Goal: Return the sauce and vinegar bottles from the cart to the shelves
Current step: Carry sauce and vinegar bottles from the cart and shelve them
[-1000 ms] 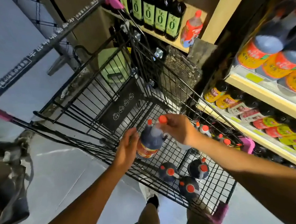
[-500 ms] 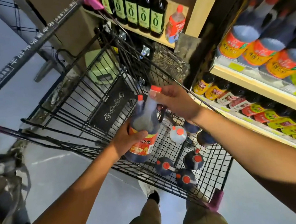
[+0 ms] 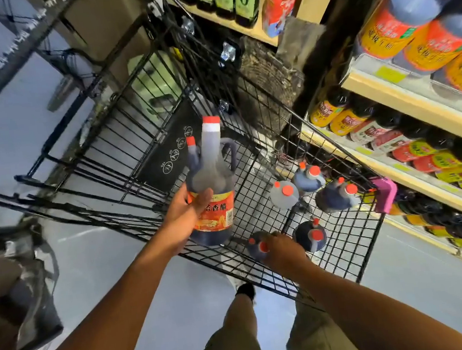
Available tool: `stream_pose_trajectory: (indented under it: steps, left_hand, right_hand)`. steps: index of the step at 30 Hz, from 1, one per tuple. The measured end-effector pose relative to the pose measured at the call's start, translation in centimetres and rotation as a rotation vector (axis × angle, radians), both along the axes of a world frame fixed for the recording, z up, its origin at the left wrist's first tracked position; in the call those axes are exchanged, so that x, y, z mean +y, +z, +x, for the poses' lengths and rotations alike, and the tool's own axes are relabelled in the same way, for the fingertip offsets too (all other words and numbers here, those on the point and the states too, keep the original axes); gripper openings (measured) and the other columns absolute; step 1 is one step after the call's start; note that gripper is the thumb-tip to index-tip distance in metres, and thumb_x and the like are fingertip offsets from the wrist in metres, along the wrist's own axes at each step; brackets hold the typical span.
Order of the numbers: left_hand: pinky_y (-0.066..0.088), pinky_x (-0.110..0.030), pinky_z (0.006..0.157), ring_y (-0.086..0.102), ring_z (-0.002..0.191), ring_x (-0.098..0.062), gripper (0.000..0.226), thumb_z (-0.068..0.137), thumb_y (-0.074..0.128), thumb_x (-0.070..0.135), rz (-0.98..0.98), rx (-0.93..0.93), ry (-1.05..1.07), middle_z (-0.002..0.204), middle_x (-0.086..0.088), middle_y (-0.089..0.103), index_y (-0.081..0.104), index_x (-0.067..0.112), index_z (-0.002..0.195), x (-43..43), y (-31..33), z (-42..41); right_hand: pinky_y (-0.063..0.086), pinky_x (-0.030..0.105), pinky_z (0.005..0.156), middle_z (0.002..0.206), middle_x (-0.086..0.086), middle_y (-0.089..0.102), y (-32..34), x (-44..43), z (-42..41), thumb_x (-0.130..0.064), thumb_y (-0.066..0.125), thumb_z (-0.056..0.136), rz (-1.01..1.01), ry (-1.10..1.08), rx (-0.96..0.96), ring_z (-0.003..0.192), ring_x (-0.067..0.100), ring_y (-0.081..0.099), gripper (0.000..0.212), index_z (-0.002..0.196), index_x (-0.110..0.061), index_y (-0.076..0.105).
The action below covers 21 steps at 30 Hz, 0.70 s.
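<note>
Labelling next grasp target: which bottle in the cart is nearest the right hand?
The dark bottle at the cart's near edge, its red cap at the right hand's fingertips. The other four stand farther off, toward the shelves.

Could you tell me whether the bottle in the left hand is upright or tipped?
Upright: the bottle has its red cap on top, and the left hand holds its side.

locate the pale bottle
Head view, right of centre: the pale bottle stands in the cart, just left of a dark bottle, beyond the right hand.
</note>
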<state>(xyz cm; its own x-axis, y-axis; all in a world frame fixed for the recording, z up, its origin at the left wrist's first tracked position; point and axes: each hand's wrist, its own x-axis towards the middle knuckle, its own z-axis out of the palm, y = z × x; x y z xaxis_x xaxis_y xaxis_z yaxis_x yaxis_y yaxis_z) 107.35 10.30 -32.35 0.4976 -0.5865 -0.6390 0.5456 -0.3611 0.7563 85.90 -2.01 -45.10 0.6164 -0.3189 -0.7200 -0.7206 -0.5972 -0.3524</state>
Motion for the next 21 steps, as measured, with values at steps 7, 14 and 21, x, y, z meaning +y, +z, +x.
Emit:
stream_pose_trajectory:
  steps: [7, 14, 21]
  left_hand:
    - [0.054, -0.024, 0.076, 0.068, 0.093, 0.003, 0.038, 0.079, 0.048, 0.055, 0.082, -0.017, -0.003, 0.107, 0.021, 0.069, 0.049, 0.050, 0.117, 0.7, 0.1, 0.0]
    - [0.053, -0.041, 0.098, 0.067, 0.119, -0.019, 0.065, 0.082, 0.059, 0.061, 0.013, 0.055, 0.058, 0.130, 0.000, 0.069, 0.048, 0.035, 0.141, 1.7, 0.3, 0.3]
    - [0.049, -0.052, 0.103, 0.064, 0.124, -0.024, 0.098, 0.061, 0.074, 0.080, -0.054, 0.042, 0.049, 0.135, -0.002, 0.066, 0.044, 0.039, 0.145, 2.5, 2.3, 0.8]
  right_hand:
    - [0.058, 0.031, 0.070, 0.106, 0.000, 0.063, -1.5, 0.3, 0.8, -0.033, 0.059, 0.097, -0.032, -0.060, -0.073, 0.085, 0.015, 0.064, 0.023, 0.119, -0.034, 0.063]
    - [0.046, 0.016, 0.069, 0.099, -0.002, 0.069, -0.6, -1.3, 0.9, -0.015, 0.070, 0.090, 0.101, -0.277, -0.132, 0.081, 0.007, 0.062, 0.019, 0.107, -0.024, 0.067]
    - [0.057, 0.025, 0.074, 0.087, -0.007, 0.072, 7.7, -5.7, 2.6, -0.024, 0.071, 0.089, 0.253, -0.301, -0.470, 0.082, 0.002, 0.070, 0.005, 0.089, -0.020, 0.071]
